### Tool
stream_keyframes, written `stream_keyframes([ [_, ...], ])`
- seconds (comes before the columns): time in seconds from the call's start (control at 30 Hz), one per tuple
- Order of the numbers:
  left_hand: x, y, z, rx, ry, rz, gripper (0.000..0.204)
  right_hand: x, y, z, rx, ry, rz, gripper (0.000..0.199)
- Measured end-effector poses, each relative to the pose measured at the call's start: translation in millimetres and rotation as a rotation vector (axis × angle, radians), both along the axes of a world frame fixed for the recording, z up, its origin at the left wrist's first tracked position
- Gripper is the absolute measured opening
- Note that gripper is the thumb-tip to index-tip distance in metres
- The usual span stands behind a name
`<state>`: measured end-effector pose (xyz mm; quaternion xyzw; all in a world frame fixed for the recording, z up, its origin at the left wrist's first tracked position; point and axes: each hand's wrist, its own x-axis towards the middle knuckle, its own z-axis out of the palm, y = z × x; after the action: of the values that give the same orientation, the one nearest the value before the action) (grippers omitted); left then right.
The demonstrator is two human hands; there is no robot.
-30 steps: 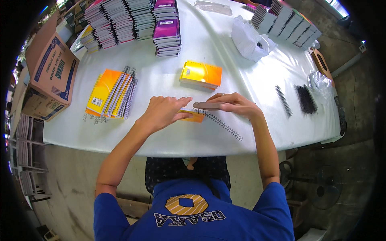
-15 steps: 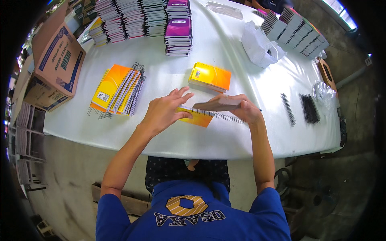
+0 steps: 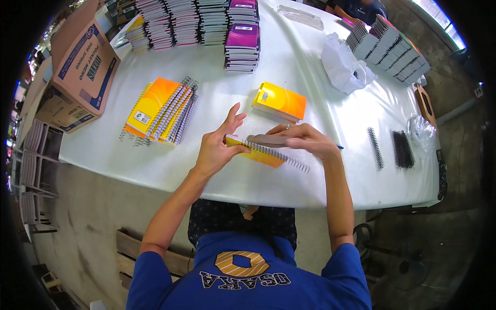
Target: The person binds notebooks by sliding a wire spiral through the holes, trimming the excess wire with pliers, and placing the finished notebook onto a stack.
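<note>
My left hand (image 3: 217, 150) grips the left end of a small yellow-orange notebook (image 3: 265, 157), thumb in front and other fingers raised. A dark spiral wire (image 3: 296, 165) runs through the holes along its upper edge and sticks out past the right end. In my right hand (image 3: 316, 143) is a flat grey-brown piece (image 3: 268, 140), lying along the spiral; its exact kind cannot be told. Just beyond my hands rests a small pile of yellow-orange notebooks (image 3: 279, 100). To the left lies a heap of similar notebooks (image 3: 155, 111) with spirals sticking out.
Tall notebook stacks (image 3: 242, 51) stand at the back left, beside an open cardboard box (image 3: 82, 77). Loose black spirals (image 3: 402, 150) lie at the right. A white plastic bag (image 3: 343, 64) and more notebook stacks (image 3: 390, 49) occupy the far right, near another person (image 3: 356, 9).
The view has shifted slightly, moving the table things rightward. My right hand and the flat piece have shifted left along the spiral, showing more of its loose end. My left hand still grips the notebook.
</note>
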<state>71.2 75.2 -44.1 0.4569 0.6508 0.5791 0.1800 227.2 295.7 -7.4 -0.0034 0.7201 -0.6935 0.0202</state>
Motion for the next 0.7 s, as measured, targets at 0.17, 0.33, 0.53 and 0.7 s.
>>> stream_keyframes([
  [0.17,2,5,-7,0.022,-0.012,0.012,0.107,4,8,-17,-0.368,0.16,-0.014,0.057],
  [0.33,3,3,-5,0.022,-0.046,0.004,0.106,1,-4,-10,-0.184,0.155,-0.109,0.055],
  [0.53,0,3,-6,0.008,-0.077,-0.03,0.105,-10,-1,-7,0.127,0.072,-0.028,0.059],
  [0.7,-6,-2,-8,-0.05,-0.267,-0.119,0.095,3,-7,17,0.324,-0.019,-0.069,0.055],
])
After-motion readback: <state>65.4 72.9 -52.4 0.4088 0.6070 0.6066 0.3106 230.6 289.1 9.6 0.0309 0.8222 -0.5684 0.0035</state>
